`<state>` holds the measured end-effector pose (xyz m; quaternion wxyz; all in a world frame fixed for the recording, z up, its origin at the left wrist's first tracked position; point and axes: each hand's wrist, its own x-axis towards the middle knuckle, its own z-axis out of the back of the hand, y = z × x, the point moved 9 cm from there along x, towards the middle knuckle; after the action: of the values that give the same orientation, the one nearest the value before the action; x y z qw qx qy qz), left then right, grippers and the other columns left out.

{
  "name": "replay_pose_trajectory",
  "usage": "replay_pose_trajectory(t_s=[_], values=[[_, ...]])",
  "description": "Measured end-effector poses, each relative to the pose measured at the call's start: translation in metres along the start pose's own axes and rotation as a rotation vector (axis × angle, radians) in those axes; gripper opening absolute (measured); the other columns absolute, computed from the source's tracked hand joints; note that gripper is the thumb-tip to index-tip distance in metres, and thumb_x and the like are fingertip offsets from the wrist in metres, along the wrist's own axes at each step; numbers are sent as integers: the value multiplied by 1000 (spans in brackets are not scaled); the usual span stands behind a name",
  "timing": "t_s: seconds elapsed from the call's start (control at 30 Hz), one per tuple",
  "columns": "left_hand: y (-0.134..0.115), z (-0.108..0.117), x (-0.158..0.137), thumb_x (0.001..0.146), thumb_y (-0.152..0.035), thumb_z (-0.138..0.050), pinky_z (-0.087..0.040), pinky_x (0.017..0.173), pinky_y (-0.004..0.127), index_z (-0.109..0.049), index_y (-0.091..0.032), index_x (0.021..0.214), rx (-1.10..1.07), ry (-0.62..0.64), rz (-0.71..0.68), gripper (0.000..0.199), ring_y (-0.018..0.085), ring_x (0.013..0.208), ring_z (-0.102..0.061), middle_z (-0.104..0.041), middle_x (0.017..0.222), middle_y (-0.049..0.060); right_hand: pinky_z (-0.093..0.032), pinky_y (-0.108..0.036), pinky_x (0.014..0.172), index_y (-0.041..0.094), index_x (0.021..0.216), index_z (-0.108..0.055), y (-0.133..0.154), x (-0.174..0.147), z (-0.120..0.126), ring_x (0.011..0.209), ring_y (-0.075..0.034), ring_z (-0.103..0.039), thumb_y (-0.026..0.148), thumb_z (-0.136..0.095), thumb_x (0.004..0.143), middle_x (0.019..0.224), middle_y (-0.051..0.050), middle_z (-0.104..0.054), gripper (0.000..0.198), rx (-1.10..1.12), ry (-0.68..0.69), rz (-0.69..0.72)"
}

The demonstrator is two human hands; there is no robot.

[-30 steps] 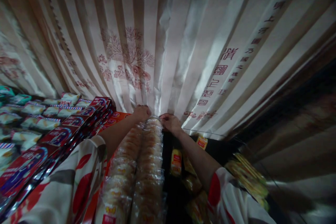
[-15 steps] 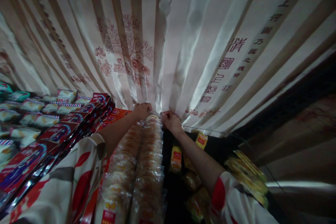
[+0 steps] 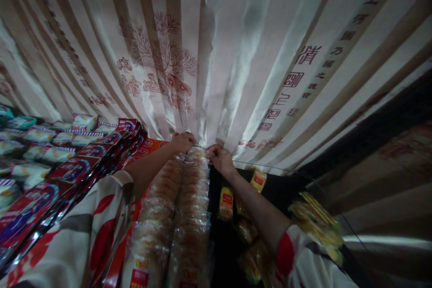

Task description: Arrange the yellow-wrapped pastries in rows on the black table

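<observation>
Two long rows of clear-wrapped bread run away from me; the right row (image 3: 192,209) reaches farthest, up to the pale curtain. The left row (image 3: 157,216) lies beside it. At the far end of the right row, my left hand (image 3: 184,142) is closed by the left corner of the last wrapped bread (image 3: 198,152). On the opposite corner, my right hand (image 3: 220,158) pinches with thumb and fingers at the wrapper's edge. The fingertips of the left hand are partly hidden, and the picture is dim.
A pleated curtain (image 3: 222,54) with red print hangs right behind the hands. Dark red packs (image 3: 72,171) and white packets (image 3: 40,135) lie to the left. On the black surface at right are yellow packets (image 3: 226,202), flat yellow packs (image 3: 317,225) and a thin cord (image 3: 286,169).
The hands stay at the far end of the right bread row, with only a slight shift in the fingers and right forearm. The view has moved slightly.
</observation>
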<state>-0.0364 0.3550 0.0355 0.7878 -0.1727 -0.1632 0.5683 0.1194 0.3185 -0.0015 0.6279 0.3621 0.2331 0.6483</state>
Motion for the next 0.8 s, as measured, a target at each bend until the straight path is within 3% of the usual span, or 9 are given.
replay_pose_trajectory(t_s=[0.23,0.37,0.5,0.63,0.8], values=[[0,0,-4,73,-36,-59,-45,85,26,-69,-23,93,-22,79,-30,26,17,92,-62,-71,92,-2,-43,-19,42,21,67,-49,6,-3,-1,43,-9,-53,24,-49,79,56,4,-55,12,96,-24,-33],[1,0,-7,72,-27,-58,-46,83,23,-70,-22,87,60,49,-36,20,16,88,-64,-71,93,-1,-45,-23,54,21,70,-51,11,-5,2,51,-12,-55,26,-50,79,59,3,-57,10,-12,-72,27],[1,-2,-5,73,-23,-55,-43,91,29,-71,-21,84,93,2,-30,19,18,91,-63,-71,92,1,-44,-27,64,19,79,-54,18,-17,15,66,-16,-59,35,-50,80,70,-3,-63,16,-119,-162,58],[3,-8,-3,74,-23,-54,-35,100,36,-70,-21,82,107,-23,-34,18,19,93,-63,-72,91,1,-42,-27,61,20,69,-56,19,-27,13,61,-15,-57,49,-45,81,64,-1,-60,33,-51,-42,87],[4,-8,-3,74,-24,-55,-32,102,36,-70,-23,80,117,-47,-36,16,17,92,-64,-72,88,-1,-42,-25,61,21,65,-59,18,-26,-5,60,-13,-54,47,-54,73,64,2,-60,28,124,132,201]])
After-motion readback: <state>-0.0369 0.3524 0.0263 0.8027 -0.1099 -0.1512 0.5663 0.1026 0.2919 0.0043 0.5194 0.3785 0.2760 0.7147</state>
